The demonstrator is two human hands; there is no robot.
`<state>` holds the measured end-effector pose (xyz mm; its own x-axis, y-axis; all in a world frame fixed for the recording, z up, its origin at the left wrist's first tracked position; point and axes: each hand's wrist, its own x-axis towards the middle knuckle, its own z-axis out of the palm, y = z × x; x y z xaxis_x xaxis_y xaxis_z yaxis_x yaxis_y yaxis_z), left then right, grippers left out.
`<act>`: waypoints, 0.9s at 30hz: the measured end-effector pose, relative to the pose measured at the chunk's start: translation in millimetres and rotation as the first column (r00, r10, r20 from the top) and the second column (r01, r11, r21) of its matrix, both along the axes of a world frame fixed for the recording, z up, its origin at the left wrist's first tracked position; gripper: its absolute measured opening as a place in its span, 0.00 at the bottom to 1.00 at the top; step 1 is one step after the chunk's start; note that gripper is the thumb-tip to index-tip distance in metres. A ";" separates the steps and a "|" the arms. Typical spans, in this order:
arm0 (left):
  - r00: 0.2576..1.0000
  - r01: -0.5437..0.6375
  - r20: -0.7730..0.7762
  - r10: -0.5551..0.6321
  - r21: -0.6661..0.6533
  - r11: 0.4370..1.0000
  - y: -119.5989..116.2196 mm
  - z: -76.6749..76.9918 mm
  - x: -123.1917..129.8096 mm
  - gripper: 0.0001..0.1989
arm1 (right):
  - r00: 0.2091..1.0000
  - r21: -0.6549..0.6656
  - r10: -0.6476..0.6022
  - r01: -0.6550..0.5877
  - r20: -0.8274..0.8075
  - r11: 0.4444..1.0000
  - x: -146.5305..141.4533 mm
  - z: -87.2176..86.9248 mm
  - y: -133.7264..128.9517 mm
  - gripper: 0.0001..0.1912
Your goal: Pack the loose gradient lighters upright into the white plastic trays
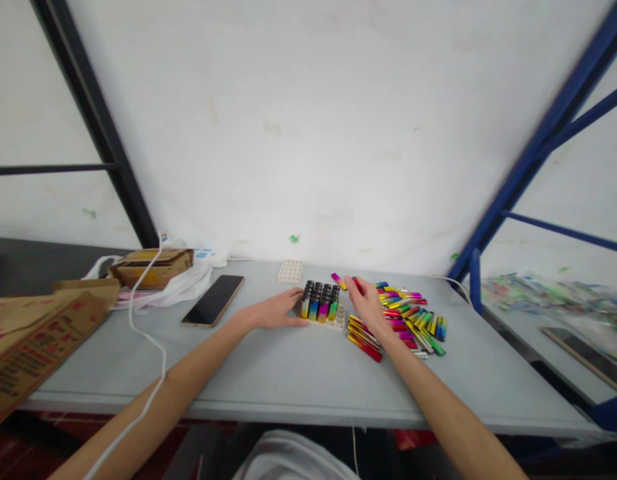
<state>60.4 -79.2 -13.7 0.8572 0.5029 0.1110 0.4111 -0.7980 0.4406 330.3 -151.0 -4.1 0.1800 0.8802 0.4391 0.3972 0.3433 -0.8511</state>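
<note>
Cupping left edge of racked lighters [320,303], left hand [281,309] half-open | right hand [367,305] pinching red piece [357,285] | table front edge [308,411] well apart

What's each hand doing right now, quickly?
Left hand: open, resting beside the white holder of black-topped pieces.
Right hand: closed, apparently pinching a small red piece.

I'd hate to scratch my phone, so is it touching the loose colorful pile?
No, the phone lies left of the left hand, the loose pile right of it.
</note>
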 end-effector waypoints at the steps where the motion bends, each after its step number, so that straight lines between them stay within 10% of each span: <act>1: 1.000 0.000 -0.001 0.000 0.001 1.000 0.1 0.2 0.1 0.40 | 0.999 0.001 -0.036 0.036 0.015 0.999 0.1 0.0 -0.3 0.30; 27: 1.000 0.013 0.023 -0.013 0.006 1.000 -1.3 1.8 0.5 0.39 | 0.995 0.039 -0.033 0.029 0.099 0.999 -0.1 1.5 -3.0 0.24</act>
